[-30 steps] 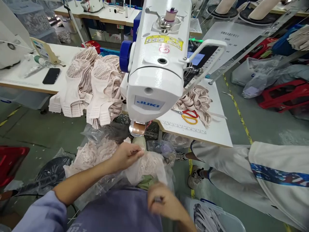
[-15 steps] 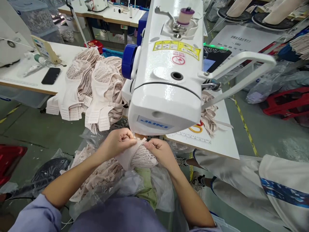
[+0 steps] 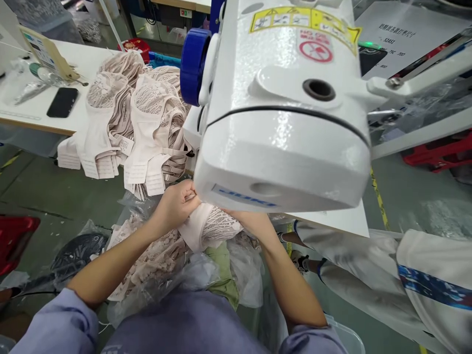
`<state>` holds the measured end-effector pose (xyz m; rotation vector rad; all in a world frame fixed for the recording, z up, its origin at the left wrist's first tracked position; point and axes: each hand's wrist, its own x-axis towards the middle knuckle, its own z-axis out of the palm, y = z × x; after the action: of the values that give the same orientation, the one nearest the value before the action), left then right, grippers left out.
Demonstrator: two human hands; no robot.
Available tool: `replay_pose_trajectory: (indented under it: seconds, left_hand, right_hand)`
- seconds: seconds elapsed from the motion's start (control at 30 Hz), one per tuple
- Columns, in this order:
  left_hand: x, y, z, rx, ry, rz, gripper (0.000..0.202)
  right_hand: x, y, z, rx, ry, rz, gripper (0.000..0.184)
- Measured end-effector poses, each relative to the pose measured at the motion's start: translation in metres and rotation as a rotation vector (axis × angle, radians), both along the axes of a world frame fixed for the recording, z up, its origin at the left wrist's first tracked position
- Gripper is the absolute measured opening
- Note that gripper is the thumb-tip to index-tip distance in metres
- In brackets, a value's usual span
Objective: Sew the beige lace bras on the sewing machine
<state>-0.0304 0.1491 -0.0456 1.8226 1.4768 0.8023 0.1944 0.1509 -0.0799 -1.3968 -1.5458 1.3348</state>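
A pale pink lace bra [image 3: 216,227] hangs between my hands at the front of the white sewing machine [image 3: 280,152]. Pinched at its upper left edge, the fabric is held by my left hand [image 3: 180,201], whose fingertips touch the machine head's lower corner in view. My right hand [image 3: 250,221] is at the bra's right side, its fingers mostly hidden beneath the machine head. The needle area is also covered by the head.
Stacks of finished-looking bras [image 3: 147,123] lie left of the machine, near a black phone [image 3: 62,102]. Loose lace pieces [image 3: 151,260] and plastic bags fill the space below my hands. A person in grey trousers [image 3: 354,275] stands at the right; a red stool [image 3: 16,241] is at left.
My view has moved closer to the machine, which now looks larger and covers my right fingers. Both hands and the bra have shifted slightly in under the machine head.
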Motion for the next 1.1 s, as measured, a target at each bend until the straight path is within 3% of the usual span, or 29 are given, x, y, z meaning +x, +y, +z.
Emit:
replay_pose_trajectory:
  seconds: [0.13,0.37,0.5,0.63,0.7,0.77,1.0,1.1]
  left_hand:
    - [0.000,0.001,0.000,-0.003,0.009,-0.004,0.016]
    - [0.002,0.002,0.001,-0.037,0.015,0.013,0.017]
    - [0.002,0.001,0.001,-0.061,0.011,0.029,0.013]
    - [-0.004,-0.002,0.002,-0.090,0.012,0.050,0.011]
    - [-0.009,-0.005,0.000,-0.105,0.013,0.067,0.012]
    - [-0.014,-0.008,-0.003,-0.111,0.011,0.076,0.014]
    - [-0.039,-0.036,-0.031,-0.025,0.093,0.201,0.030]
    - [-0.049,-0.051,-0.041,-0.029,0.092,0.187,0.029]
  right_hand:
    - [-0.001,0.003,0.001,0.014,0.051,-0.024,0.057]
    - [0.001,0.003,-0.008,0.041,0.098,-0.022,0.044]
    - [0.001,-0.007,-0.041,-0.026,0.190,-0.018,0.066]
    - [-0.001,-0.021,-0.087,-0.164,0.420,0.296,0.096]
    - [0.002,-0.027,-0.103,-0.267,0.451,0.448,0.089]
    - [0.008,-0.033,-0.113,-0.358,0.473,0.502,0.072]
    - [0.034,-0.054,-0.116,-0.578,0.569,0.376,0.051]
    - [0.040,-0.065,-0.114,-0.604,0.583,0.228,0.044]
